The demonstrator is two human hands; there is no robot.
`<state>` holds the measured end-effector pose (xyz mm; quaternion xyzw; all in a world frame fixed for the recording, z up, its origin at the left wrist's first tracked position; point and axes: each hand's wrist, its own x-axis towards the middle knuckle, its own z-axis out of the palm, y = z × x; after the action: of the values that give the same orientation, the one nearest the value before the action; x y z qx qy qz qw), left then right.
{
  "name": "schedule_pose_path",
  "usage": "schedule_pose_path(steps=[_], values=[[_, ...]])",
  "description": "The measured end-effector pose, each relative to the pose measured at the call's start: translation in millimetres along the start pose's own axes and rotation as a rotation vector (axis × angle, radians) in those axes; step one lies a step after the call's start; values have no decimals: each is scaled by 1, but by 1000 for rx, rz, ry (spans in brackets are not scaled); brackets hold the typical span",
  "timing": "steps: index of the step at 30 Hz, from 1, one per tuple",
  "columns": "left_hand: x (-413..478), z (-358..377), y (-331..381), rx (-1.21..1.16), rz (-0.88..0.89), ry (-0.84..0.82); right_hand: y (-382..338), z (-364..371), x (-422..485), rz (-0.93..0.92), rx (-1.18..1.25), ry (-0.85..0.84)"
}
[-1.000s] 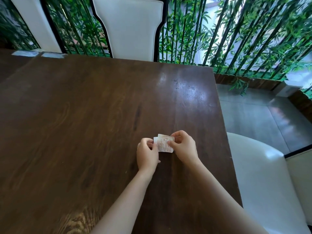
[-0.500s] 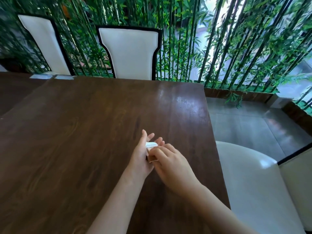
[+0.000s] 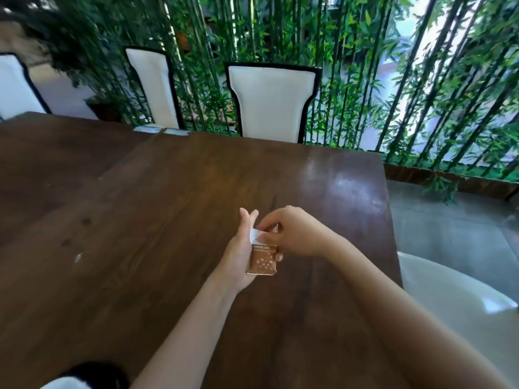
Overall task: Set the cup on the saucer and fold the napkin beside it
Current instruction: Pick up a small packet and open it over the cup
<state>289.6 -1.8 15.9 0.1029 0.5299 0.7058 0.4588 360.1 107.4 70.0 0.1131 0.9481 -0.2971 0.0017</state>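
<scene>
Dark wood table [image 3: 140, 220] w/ glare patch at far right; white black-trimmed chairs [image 3: 271, 103] behind; green bamboo screen [image 3: 379, 80], daylight thru it; grey floor [image 3: 449, 234] right.

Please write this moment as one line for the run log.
left hand: holds brown packet | right hand: pinches white tissue at packet top | cup, saucer: not in view

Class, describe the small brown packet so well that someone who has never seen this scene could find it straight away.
Start at the big dark wooden table and follow the two bare arms to where the hands meet above its right side. The left hand cradles the small brown packet, while the right hand pinches a white tissue at its top. It is the only white-speckled thing there.
</scene>
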Motion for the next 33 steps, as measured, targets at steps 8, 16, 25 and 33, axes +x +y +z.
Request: schedule_pose_path(steps=[8, 16, 25, 33], values=[[-49, -57, 25, -103, 60, -104, -63, 16, 23, -37, 166, -139], [-144, -126, 47, -308, 262, -14, -161, 37, 33, -76, 440, 26], [-242, -195, 57, 768, 645, 775, -265, 113, 40, -16, 623, -77], [-280, -278, 45, 1042, 466, 983, -322, 202, 59, 46, 656, -254]])
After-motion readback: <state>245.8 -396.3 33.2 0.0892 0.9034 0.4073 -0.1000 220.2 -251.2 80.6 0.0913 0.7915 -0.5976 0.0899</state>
